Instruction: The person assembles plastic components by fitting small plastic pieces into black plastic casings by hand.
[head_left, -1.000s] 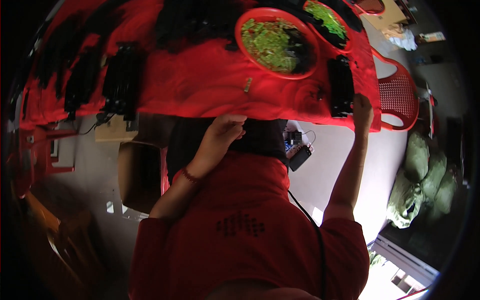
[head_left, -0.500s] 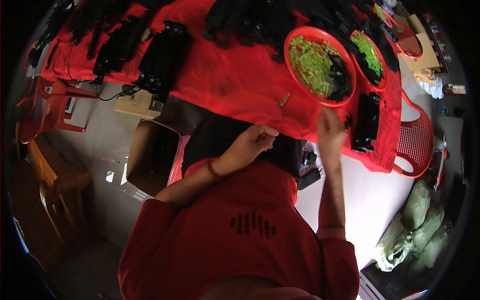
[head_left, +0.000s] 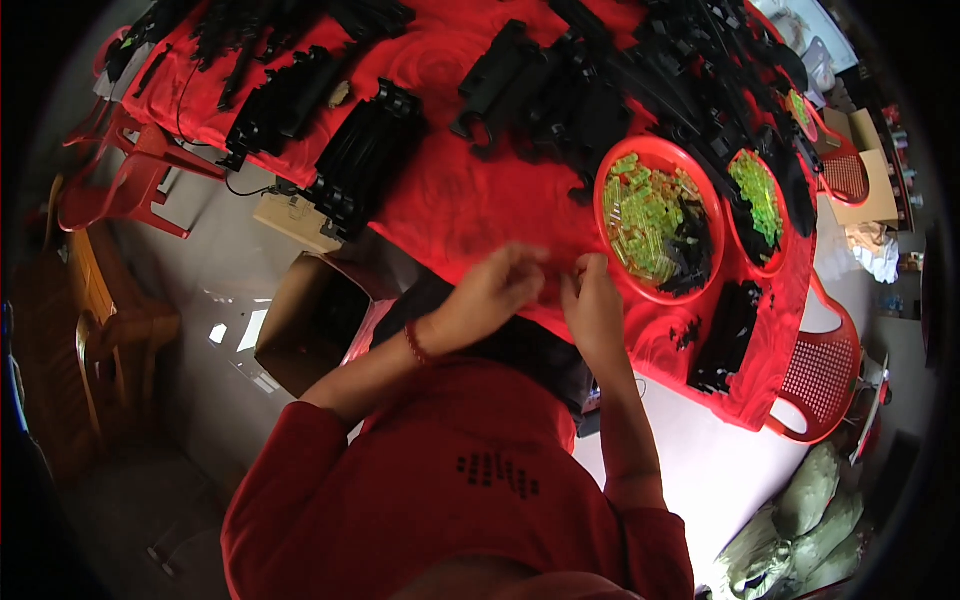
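Head view, from above. My left hand [head_left: 505, 282] and my right hand [head_left: 594, 305] are raised side by side, a little apart, at the near edge of a red-covered table [head_left: 440, 200]. The left is motion-blurred, its fingers bent toward the right; whether they pinch anything I cannot tell. On the right, my thumb and forefinger are curled close together; I cannot tell whether a small piece lies between them. A red bracelet [head_left: 413, 343] circles my left wrist. Just beyond my right hand stands a round red bowl [head_left: 655, 145], with yellow-green pieces [head_left: 638, 230] on its left and black pieces [head_left: 693, 255] on its right. A second red bowl [head_left: 785, 230] stands just to its right. A black slatted stack [head_left: 370, 150] lies to the left; a long black part [head_left: 730, 335] lies near the table's right corner.
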